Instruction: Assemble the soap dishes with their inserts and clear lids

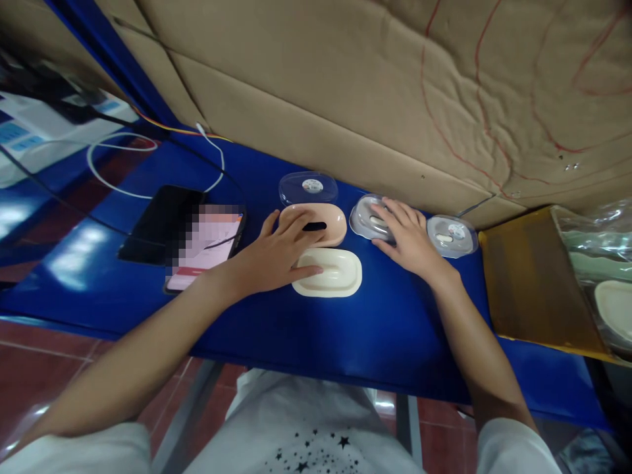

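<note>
The left hand [276,257] is laid flat, fingers spread, across two oval plastic dishes on the blue table [345,329]. The peach-pink dish [328,220] is the far one, and the cream-white dish [336,273] is the near one, just touching it. The right hand [405,240] is laid with fingers loosely apart on a clear oval plastic lid [363,217]. Another clear lid [451,236] is seen just to its right, and a third clear lid [307,187] is behind the pink dish. A phone with a lit screen [205,247] is seen at the left.
</note>
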The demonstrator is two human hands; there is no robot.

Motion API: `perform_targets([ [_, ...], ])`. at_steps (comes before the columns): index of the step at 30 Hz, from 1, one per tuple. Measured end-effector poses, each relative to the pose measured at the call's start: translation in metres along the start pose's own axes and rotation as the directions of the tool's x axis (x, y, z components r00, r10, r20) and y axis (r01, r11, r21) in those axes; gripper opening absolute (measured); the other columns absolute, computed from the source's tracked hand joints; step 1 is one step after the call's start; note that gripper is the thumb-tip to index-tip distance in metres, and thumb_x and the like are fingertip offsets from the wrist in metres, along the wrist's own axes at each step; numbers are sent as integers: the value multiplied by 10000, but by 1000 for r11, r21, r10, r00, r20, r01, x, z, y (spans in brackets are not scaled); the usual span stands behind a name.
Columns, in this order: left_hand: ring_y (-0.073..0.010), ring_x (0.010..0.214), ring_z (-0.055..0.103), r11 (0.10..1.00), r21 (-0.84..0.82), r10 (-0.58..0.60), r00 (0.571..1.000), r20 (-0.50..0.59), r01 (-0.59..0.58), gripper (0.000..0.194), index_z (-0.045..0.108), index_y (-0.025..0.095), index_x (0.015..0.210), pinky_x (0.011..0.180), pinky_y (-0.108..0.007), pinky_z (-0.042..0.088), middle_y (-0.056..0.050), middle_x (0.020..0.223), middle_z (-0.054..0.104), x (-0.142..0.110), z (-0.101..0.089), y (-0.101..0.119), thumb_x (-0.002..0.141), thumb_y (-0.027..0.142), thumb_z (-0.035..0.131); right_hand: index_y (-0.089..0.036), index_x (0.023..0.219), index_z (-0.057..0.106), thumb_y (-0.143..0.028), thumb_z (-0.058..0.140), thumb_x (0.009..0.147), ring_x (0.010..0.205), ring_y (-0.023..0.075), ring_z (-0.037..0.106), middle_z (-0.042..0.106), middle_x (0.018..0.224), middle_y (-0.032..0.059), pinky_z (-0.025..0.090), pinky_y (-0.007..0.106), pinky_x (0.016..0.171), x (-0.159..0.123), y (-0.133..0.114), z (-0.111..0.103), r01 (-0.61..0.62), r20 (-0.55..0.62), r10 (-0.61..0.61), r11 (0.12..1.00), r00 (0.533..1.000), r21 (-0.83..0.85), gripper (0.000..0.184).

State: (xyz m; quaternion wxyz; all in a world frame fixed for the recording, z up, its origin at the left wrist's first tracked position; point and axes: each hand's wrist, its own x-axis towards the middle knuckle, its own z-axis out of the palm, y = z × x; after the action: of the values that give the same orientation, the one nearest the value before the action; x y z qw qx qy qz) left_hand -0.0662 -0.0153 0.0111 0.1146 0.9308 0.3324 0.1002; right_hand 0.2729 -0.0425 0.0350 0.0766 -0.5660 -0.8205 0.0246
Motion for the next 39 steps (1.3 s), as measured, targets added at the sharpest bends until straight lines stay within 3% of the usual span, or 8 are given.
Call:
perform_targets([
  [7, -421, 1657, 297, 1000, 12, 6, 1000, 10, -6, 638, 526, 233, 1607, 1315, -740, 202, -199, 1725, 423, 0, -1, 1, 1065, 561, 603, -379, 1540, 507, -322, 828, 870, 1459, 382, 527, 508, 1571, 106, 417, 620, 1210, -25, 4, -29, 9, 121, -32, 984, 992, 178, 745],
  [11, -427, 1653, 301, 1000, -12, 5, 1000, 13, -4, 654, 514, 214, 1615, 1308, -762, 190, -196, 1737, 407, 1, -1, 1, 1060, 546, 613, -360, 1521, 552, -442, 862, 858, 1394, 346, 597, 553, 1515, 97, 488, 549, 1198, -30, 9, -46, 12, 216, -82, 951, 973, 308, 736],
  [15, -421, 1655, 296, 1000, -10, -2, 999, 47, 3, 654, 510, 204, 1612, 1287, -788, 207, -201, 1752, 383, 4, -3, 2, 1058, 537, 609, -333, 1529, 600, -605, 757, 954, 1417, 320, 603, 604, 1537, 106, 489, 506, 1217, -15, 17, -42, 34, 109, -90, 901, 990, 432, 656],
  [19, -436, 1672, 248, 1000, -1, -14, 999, 44, 14, 652, 558, 209, 1571, 1279, -812, 181, -211, 1769, 346, 5, -5, 3, 1006, 510, 680, -268, 1539, 620, -584, 654, 1033, 1488, 324, 575, 620, 1585, 138, 460, 544, 1244, 9, 24, -15, 33, -6, -33, 932, 999, 361, 597],
  [25, -448, 1644, 325, 999, 8, -51, 998, -48, 51, 688, 545, 242, 1584, 1280, -773, 230, -214, 1762, 367, 9, -4, 2, 1022, 625, 654, -302, 1620, 545, -559, 565, 1075, 1596, 348, 462, 527, 1697, 122, 369, 650, 1284, 19, 29, 8, -20, -5, 22, 970, 1000, 241, 602],
  [31, -507, 1640, 296, 961, 109, -239, 962, -134, 254, 810, 440, 148, 1668, 1248, -785, 244, -324, 1759, 289, 43, -8, 1, 1051, 653, 580, -305, 1607, 566, -441, 548, 1061, 1590, 352, 474, 528, 1696, 114, 384, 664, 1272, 26, 33, 11, -32, 10, 30, 971, 1000, 237, 563],
  [34, -490, 1605, 365, 972, 73, -224, 974, -30, 225, 777, 456, 164, 1659, 1232, -771, 299, -297, 1735, 356, 58, -11, -3, 1040, 607, 610, -290, 1600, 571, -453, 481, 1092, 1613, 367, 436, 516, 1704, 122, 336, 686, 1288, 20, 25, 5, -39, -27, 45, 980, 999, 193, 542],
  [39, -420, 1563, 449, 992, 40, -119, 991, -59, 122, 653, 463, 200, 1654, 1260, -692, 320, -233, 1681, 468, 60, -7, -3, 1076, 477, 589, -281, 1605, 539, -548, 512, 1110, 1546, 351, 516, 591, 1639, 130, 378, 619, 1264, -27, 5, -12, 50, -75, -40, 989, 996, 140, 563],
])
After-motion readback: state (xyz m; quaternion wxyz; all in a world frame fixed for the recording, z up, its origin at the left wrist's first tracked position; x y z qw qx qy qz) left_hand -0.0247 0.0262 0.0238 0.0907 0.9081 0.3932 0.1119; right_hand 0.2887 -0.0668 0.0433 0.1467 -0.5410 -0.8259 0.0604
